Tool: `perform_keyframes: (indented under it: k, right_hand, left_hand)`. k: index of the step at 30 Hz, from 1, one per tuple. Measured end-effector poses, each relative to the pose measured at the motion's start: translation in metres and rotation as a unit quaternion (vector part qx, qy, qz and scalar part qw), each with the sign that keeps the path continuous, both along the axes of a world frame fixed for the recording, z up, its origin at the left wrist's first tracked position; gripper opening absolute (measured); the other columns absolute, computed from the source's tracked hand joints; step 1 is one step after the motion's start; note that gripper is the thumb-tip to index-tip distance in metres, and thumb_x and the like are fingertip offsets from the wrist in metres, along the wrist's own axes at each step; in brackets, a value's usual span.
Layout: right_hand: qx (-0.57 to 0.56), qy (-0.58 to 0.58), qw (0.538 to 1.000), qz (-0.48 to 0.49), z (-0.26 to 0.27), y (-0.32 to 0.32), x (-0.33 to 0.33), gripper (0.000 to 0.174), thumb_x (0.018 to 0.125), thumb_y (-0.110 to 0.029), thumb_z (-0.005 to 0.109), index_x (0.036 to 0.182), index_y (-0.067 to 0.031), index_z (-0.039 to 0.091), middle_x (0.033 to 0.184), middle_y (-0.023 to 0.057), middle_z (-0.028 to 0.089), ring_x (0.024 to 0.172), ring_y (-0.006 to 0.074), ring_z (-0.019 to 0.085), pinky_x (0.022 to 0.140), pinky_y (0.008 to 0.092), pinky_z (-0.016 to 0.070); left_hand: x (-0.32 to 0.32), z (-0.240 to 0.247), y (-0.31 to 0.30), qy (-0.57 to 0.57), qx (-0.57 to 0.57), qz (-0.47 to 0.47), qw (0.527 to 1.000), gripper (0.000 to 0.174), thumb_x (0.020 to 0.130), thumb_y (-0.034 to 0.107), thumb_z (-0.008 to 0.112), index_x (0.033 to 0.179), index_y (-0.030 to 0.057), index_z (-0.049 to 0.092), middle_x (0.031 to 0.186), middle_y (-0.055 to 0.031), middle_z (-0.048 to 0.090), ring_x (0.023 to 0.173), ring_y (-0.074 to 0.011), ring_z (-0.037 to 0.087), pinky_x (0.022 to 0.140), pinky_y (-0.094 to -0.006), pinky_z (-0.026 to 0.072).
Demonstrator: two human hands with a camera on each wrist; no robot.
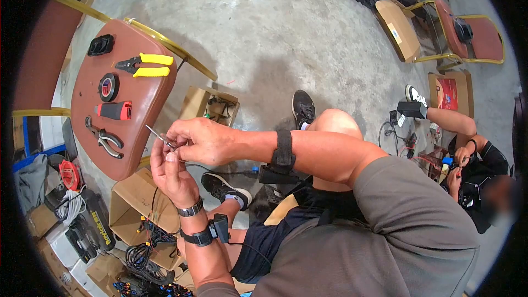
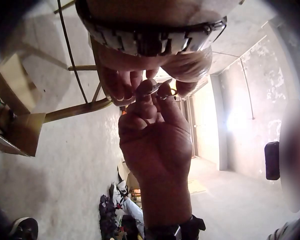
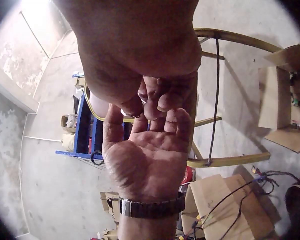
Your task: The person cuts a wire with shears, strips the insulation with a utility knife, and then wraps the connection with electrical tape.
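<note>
Both hands meet in front of the body beside a padded chair. A small silver metal piece (image 1: 154,132) with a slim straight end sticks out from between the fingers, pointing at the chair. My right hand (image 1: 204,140) comes over from the right and pinches it with thumb and fingertips. From below, my left hand (image 1: 175,181), palm up with a metal watch at the wrist, holds the piece at its fingertips. In the left wrist view the metal piece (image 2: 163,86) shows a pointed tip and a small ring; fingers hide the rest.
On the chair seat (image 1: 135,41) lie yellow-handled wire strippers (image 1: 148,66), black tape (image 1: 108,86), a red-black utility knife (image 1: 115,110), pliers (image 1: 104,138) and a black part (image 1: 100,45). Cardboard boxes (image 1: 124,209) with cables stand below. Another person (image 1: 478,170) sits at right.
</note>
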State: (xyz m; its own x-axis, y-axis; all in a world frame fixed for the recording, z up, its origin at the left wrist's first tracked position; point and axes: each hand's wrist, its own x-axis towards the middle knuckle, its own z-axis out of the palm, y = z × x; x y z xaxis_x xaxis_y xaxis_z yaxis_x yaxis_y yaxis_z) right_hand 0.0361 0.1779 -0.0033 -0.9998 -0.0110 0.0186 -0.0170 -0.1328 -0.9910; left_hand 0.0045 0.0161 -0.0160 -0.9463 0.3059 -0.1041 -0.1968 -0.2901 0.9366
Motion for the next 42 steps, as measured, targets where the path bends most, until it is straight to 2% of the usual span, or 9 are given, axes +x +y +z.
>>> perform_keyframes:
  k: [13, 16, 20, 22, 31, 35, 38, 39, 42]
  right_hand:
    - [0.028, 0.000, 1.000, -0.005, -0.006, 0.001, -0.003, 0.033, 0.087, -0.012, 0.065, 0.114, 0.0062, 0.059, 0.095, 0.0151, 0.070, 0.088, 0.0189, 0.067, 0.079, 0.0331, 0.0526]
    - [0.004, 0.006, 1.000, -0.026, -0.009, -0.001, -0.005, 0.031, 0.085, -0.015, 0.065, 0.107, 0.0059, 0.062, 0.092, 0.0188, 0.070, 0.088, 0.0255, 0.069, 0.077, 0.0374, 0.0541]
    - [0.026, -0.023, 0.999, 0.000, -0.009, 0.004, -0.008, 0.031, 0.090, 0.002, 0.064, 0.120, 0.0033, 0.055, 0.104, 0.0102, 0.069, 0.096, 0.0139, 0.066, 0.081, 0.0284, 0.0536]
    - [-0.048, -0.041, 0.997, -0.037, -0.012, -0.001, -0.012, 0.030, 0.085, -0.007, 0.068, 0.112, 0.0050, 0.060, 0.094, 0.0171, 0.070, 0.091, 0.0179, 0.068, 0.078, 0.0318, 0.0549]
    - [-0.046, -0.144, 0.988, -0.012, 0.003, 0.010, -0.023, 0.036, 0.089, -0.010, 0.068, 0.120, 0.0055, 0.057, 0.102, 0.0101, 0.063, 0.088, 0.0118, 0.060, 0.077, 0.0279, 0.0519]
    - [-0.035, -0.136, 0.990, -0.014, 0.000, 0.007, -0.029, 0.035, 0.089, -0.010, 0.068, 0.119, 0.0048, 0.057, 0.100, 0.0085, 0.063, 0.087, 0.0111, 0.059, 0.076, 0.0273, 0.0516]
    - [-0.044, -0.140, 0.989, -0.017, -0.001, 0.008, -0.031, 0.034, 0.089, -0.008, 0.067, 0.119, 0.0043, 0.057, 0.098, 0.0073, 0.063, 0.086, 0.0101, 0.059, 0.074, 0.0265, 0.0512]
    - [-0.047, -0.141, 0.989, -0.021, 0.000, 0.009, -0.032, 0.034, 0.089, -0.008, 0.067, 0.119, 0.0042, 0.057, 0.098, 0.0068, 0.063, 0.085, 0.0096, 0.059, 0.074, 0.0262, 0.0511]
    - [-0.067, -0.153, 0.986, -0.024, 0.002, 0.013, -0.033, 0.034, 0.089, -0.006, 0.067, 0.119, 0.0037, 0.057, 0.097, 0.0055, 0.062, 0.084, 0.0085, 0.058, 0.072, 0.0253, 0.0506]
  left_hand:
    - [-0.002, -0.002, -0.001, -0.011, 0.006, -0.012, 1.000, 0.047, 0.094, 0.008, 0.060, 0.136, -0.0061, 0.046, 0.126, -0.0168, 0.059, 0.113, -0.0250, 0.060, 0.100, -0.0393, 0.0499]
    - [-0.004, -0.001, 0.002, -0.003, -0.011, -0.004, 1.000, 0.048, 0.092, 0.007, 0.061, 0.136, -0.0057, 0.046, 0.122, -0.0159, 0.061, 0.111, -0.0247, 0.062, 0.097, -0.0380, 0.0506]
    - [-0.004, 0.010, 0.008, -0.025, -0.013, -0.004, 1.000, 0.051, 0.089, 0.007, 0.064, 0.136, -0.0046, 0.048, 0.123, -0.0152, 0.061, 0.110, -0.0220, 0.061, 0.095, -0.0352, 0.0502]
    - [-0.008, 0.013, 0.010, -0.032, 0.009, -0.006, 0.999, 0.054, 0.086, 0.005, 0.068, 0.134, -0.0071, 0.049, 0.121, -0.0163, 0.062, 0.111, -0.0233, 0.061, 0.097, -0.0355, 0.0497]
    - [-0.043, 0.018, 0.000, 0.057, -0.099, 0.102, 0.988, 0.033, 0.093, 0.003, 0.065, 0.124, -0.0033, 0.058, 0.107, -0.0115, 0.068, 0.096, -0.0180, 0.066, 0.080, -0.0285, 0.0545]
    - [-0.070, 0.012, -0.001, 0.222, -0.231, 0.171, 0.932, 0.038, 0.086, -0.004, 0.070, 0.122, -0.0014, 0.061, 0.110, -0.0099, 0.066, 0.099, -0.0133, 0.062, 0.087, -0.0268, 0.0514]
    - [-0.089, 0.023, 0.005, 0.342, -0.350, 0.197, 0.850, 0.038, 0.082, 0.000, 0.073, 0.119, 0.0000, 0.063, 0.119, -0.0127, 0.063, 0.103, -0.0242, 0.062, 0.087, -0.0347, 0.0512]
    - [-0.094, 0.026, 0.004, 0.371, -0.406, 0.178, 0.816, 0.042, 0.079, 0.003, 0.073, 0.120, 0.0008, 0.063, 0.128, -0.0164, 0.059, 0.116, -0.0329, 0.055, 0.098, -0.0428, 0.0454]
    - [-0.103, 0.027, 0.009, 0.413, -0.497, 0.151, 0.748, 0.040, 0.083, 0.008, 0.071, 0.122, 0.0032, 0.064, 0.138, -0.0147, 0.055, 0.125, -0.0343, 0.050, 0.104, -0.0425, 0.0403]
